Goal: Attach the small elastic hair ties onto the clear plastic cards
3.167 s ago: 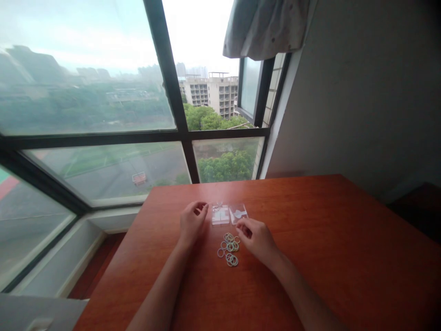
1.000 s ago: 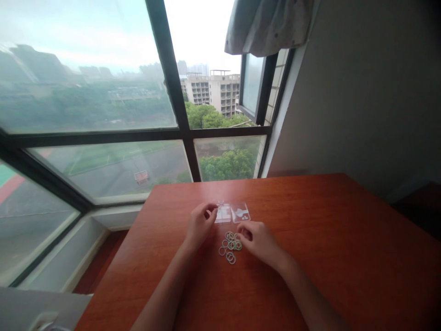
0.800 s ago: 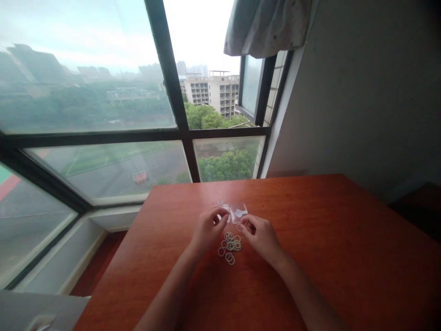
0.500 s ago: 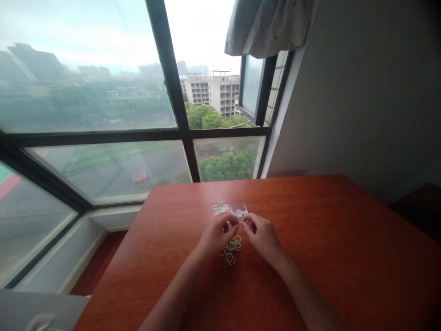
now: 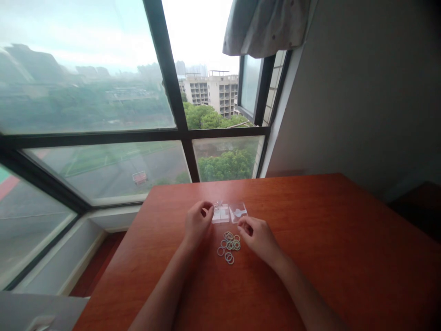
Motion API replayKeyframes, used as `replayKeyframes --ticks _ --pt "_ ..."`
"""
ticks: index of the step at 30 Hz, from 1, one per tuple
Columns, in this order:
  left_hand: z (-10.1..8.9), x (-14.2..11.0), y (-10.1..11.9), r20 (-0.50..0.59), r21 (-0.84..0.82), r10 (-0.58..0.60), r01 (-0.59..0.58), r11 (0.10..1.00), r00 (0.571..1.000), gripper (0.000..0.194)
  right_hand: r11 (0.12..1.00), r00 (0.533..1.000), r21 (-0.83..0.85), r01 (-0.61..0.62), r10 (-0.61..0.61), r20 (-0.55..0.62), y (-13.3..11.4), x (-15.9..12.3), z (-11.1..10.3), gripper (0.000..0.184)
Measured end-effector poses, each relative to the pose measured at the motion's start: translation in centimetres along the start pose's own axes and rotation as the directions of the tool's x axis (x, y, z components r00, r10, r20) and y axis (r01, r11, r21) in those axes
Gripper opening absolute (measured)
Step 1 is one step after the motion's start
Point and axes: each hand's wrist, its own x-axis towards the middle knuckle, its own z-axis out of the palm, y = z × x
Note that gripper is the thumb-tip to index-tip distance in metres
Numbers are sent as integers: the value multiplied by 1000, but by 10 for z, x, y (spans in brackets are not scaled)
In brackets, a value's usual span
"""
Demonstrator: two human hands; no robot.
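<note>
- Your left hand (image 5: 199, 224) is at the left side of the clear box (image 5: 220, 220), its fingers curled and the tips of thumb and index finger drawn close to each other; you seem to be right at the box's edge, but whether you are touching it, or pinching something small, cannot be told
- Your right hand (image 5: 257, 235) is by the near right corner of the clear lid (image 5: 242, 208), thumb and index finger brought near each other and the other fingers folded in; whether those two tips meet on anything is too small to tell
- The rings (image 5: 230, 246) lie flat on the desk (image 5: 310, 220) in a loose cluster, nearer to you than the box and between your forearms, with your right hand just beside them on the right
- Several of those rings overlap, and their colours run from pale green and yellowish to a greyish blue
- The box sits beside the lid, box on your left and lid on your right; small shiny pieces (image 5: 218, 205) show at the box's far end, too fine to make out
- A pale shape (image 5: 239, 213) shows on or through the lid
- Past the far edge of your desk is a dark-framed window (image 5: 186, 134), with a grey curtain (image 5: 267, 30) hanging at its upper right and a plain wall (image 5: 354, 101) to the right
</note>
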Motion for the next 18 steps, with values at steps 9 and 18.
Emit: replayKeyframes --ticks 9,18 --pt "5 2 -15 29 103 20 -23 994 999 11 1000 986 1 25 -25 164 2 -2 -2 7" --pt "1 1 -11 39 82 4 -7 997 999 13 992 909 -122 39 15 416 -11 -10 -7 10"
